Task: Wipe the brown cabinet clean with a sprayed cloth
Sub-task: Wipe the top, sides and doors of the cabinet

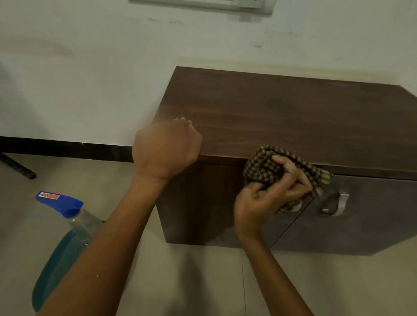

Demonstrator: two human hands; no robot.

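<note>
Against the white wall stands the brown cabinet. At its front top edge the right hand clutches a bunched checked cloth. The left hand rests on its near-left corner, fingers curled under, grip unclear. A spray bottle sits on the floor.

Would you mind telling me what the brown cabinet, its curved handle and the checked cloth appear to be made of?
Dark brown cabinet: wood or wood-look laminate, matte, grain streaks visible. Curved silver handle: likely brushed metal, dull shine. Brown checked cloth: woven fabric, soft folds.
</note>
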